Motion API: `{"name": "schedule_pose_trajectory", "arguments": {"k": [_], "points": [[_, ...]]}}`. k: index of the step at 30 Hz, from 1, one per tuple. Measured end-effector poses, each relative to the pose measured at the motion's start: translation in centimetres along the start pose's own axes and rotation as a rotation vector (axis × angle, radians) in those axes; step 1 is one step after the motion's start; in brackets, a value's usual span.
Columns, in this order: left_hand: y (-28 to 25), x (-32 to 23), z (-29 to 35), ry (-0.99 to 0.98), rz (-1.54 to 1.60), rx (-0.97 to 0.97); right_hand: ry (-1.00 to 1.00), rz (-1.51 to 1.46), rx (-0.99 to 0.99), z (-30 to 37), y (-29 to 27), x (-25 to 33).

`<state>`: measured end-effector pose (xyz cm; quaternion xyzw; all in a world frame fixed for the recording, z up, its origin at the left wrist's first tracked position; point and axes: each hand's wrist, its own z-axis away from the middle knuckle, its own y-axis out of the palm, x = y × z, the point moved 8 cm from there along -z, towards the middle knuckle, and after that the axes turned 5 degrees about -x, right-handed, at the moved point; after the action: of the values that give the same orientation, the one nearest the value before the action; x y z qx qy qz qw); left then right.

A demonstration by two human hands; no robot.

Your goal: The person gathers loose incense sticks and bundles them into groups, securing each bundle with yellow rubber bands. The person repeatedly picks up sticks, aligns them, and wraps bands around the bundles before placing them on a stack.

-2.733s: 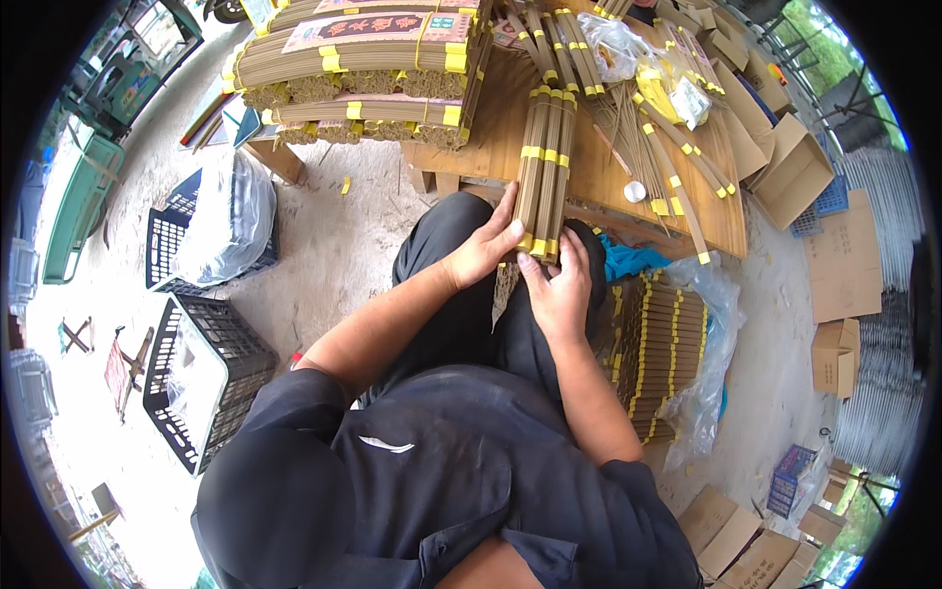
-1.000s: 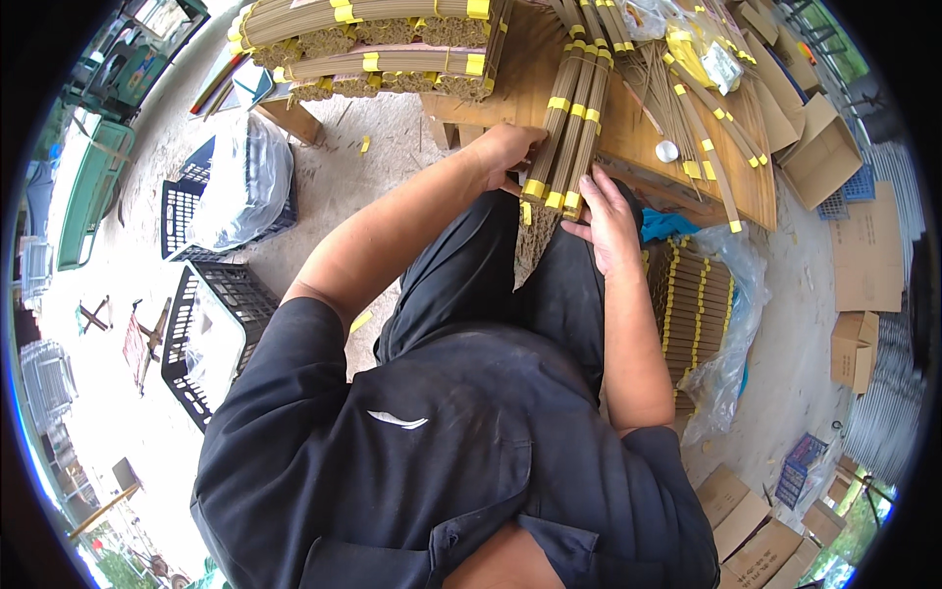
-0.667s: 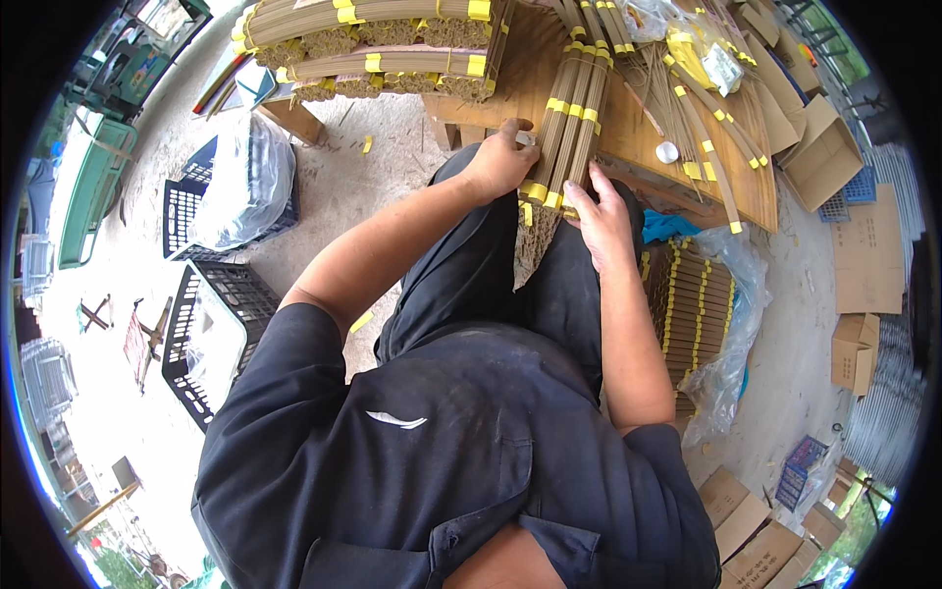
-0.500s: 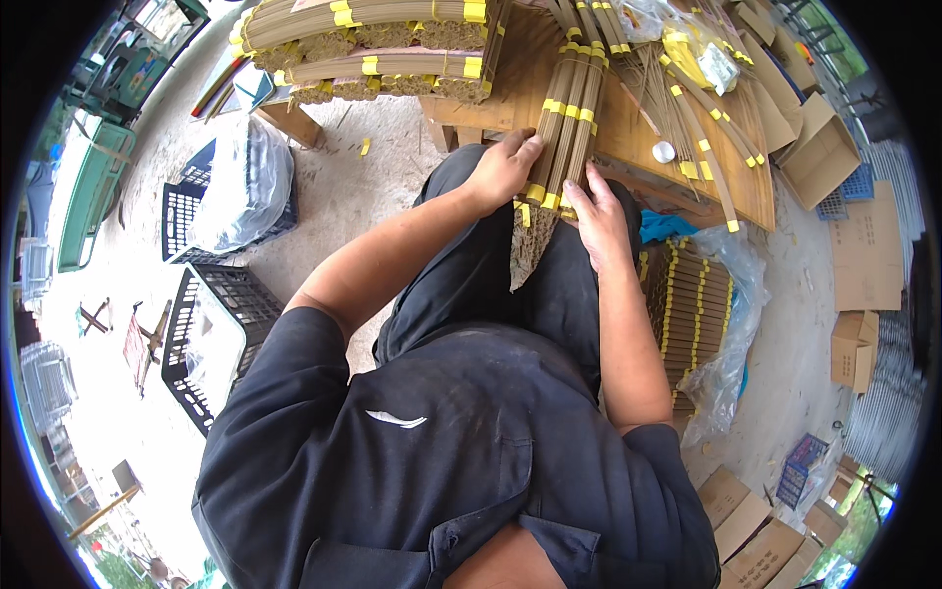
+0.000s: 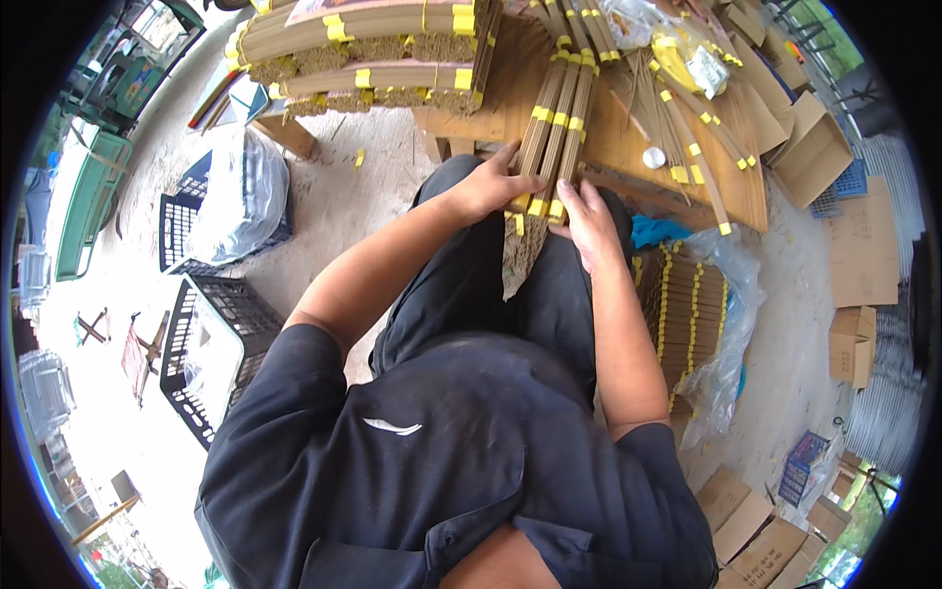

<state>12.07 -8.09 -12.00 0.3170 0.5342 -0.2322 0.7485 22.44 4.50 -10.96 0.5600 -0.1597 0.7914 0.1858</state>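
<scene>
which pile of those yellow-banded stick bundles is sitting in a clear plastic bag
The pile on the ground to the person's right, beside the right hand. The bundles under both hands and the big stack on the wooden table lie bare.

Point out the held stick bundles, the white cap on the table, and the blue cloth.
stick bundles [image 5: 554,147], head view, mid-length
white cap [image 5: 654,157], head view, top
blue cloth [image 5: 655,232], head view, middle

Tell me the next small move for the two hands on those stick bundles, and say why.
Probably press both palms inward to square the bundles. The left hand and right hand flank the stick bundles near their lower yellow bands, and the loose stick ends below hang past the wooden table edge over the lap, looking ragged. Evening them first seems sensible.
</scene>
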Motion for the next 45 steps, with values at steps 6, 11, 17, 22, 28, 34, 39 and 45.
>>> {"name": "schedule_pose_trajectory", "arguments": {"k": [6,11,17,22,28,34,39,45], "points": [[1.2,-0.8,-1.3,-0.177,0.21,0.051,-0.072,0.398,-0.208,-7.4,-2.3,2.3],[2.9,-1.2,0.6,0.14,-0.035,0.026,-0.056,-0.147,-0.133,-7.3,-0.5,0.5],[2.5,-6.6,1.7,0.609,-0.414,0.039,-0.671,-0.294,-0.055,-1.7,1.1,9.8],[1.6,-13.3,-4.9,0.705,-0.648,-0.077,-0.911,-0.092,0.098,-6.1,0.7,18.4],[0.5,-11.6,-9.9,0.732,-0.712,-0.129,-0.959,-0.063,0.132,-11.1,-0.3,19.5],[0.4,-9.0,-11.3,0.583,-0.689,-0.065,-0.93,-0.136,0.126,-12.0,-1.7,20.8],[0.9,-8.6,-12.1,0.802,-0.667,-0.027,-0.84,-0.129,0.216,-10.2,-1.6,23.9],[0.8,-9.6,-12.6,0.969,-0.783,-0.048,-0.651,-0.25,0.575,-13.5,-2.4,22.3]]}}
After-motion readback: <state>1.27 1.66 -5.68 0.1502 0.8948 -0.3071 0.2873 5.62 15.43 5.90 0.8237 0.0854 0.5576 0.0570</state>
